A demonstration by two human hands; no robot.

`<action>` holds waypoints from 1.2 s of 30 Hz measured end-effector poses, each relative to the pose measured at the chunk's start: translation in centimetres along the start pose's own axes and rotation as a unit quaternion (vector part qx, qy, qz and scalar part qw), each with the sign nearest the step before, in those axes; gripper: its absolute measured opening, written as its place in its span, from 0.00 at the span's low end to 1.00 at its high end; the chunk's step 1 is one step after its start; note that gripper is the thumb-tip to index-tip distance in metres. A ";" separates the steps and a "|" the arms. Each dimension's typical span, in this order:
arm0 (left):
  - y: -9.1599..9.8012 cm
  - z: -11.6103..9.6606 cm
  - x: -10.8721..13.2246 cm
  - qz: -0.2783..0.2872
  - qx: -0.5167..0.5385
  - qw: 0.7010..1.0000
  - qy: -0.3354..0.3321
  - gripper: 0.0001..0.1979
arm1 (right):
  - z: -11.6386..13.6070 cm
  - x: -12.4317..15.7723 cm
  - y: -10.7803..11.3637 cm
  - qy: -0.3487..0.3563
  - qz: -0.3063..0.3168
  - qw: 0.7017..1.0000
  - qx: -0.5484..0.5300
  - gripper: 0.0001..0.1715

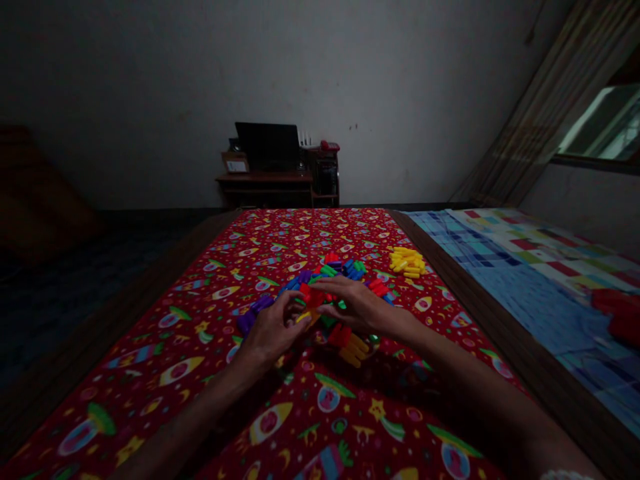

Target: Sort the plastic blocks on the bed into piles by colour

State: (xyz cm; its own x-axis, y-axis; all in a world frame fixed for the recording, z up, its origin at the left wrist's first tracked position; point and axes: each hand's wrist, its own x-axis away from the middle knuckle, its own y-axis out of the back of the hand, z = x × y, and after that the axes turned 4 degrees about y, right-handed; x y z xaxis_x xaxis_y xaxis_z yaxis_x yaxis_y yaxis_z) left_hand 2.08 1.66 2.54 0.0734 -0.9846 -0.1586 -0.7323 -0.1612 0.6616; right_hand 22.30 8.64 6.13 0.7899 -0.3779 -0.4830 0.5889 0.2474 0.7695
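Note:
My left hand [270, 328] is curled, thumb and fingers pinching a small joined piece of red [311, 295] and yellow plastic toy building blocks. My right hand [357, 303] comes in from the other side, its fingers bent over the top of the same piece. Partly hidden behind my hands lies a mixed pile of blocks, with blue ones [353, 270] and green ones at the back. Purple blocks [254, 315] rest just left of my left hand. Below my right hand lies a joined red and orange-yellow piece [349, 345].
A separate heap of yellow blocks [407, 262] sits near the right edge of the red patterned cloth [270, 427]. Farther back stands a desk [270, 179] with a black monitor [269, 145]. To the right is a bed-like surface with a blue checked cover [505, 287].

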 end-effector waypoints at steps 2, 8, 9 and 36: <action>0.0 -0.6 0.3 0.013 0.021 1.000 -0.004 0.17 | 0.2 0.1 -1.2 0.012 0.016 1.000 0.005 0.19; 0.3 -0.8 0.5 0.052 0.005 0.998 -0.018 0.15 | -2.2 0.5 -0.6 -0.096 0.053 0.994 0.013 0.12; 0.5 -0.6 0.5 0.049 -0.013 0.998 -0.022 0.15 | -2.5 0.6 -0.1 -0.104 0.050 0.993 0.034 0.11; -3.3 -1.8 3.8 0.115 -0.164 0.912 -0.359 0.18 | -11.0 5.2 9.7 -0.420 -0.169 0.853 0.260 0.21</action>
State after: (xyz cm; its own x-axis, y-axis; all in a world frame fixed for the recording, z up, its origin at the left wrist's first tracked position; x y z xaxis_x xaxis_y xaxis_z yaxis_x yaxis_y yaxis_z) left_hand 6.02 -1.63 1.06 -0.6050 -0.7162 -0.3479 -0.4213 -0.0829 0.9031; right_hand 33.97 18.93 6.43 0.0611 -0.9094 -0.4115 0.4310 -0.3478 0.8326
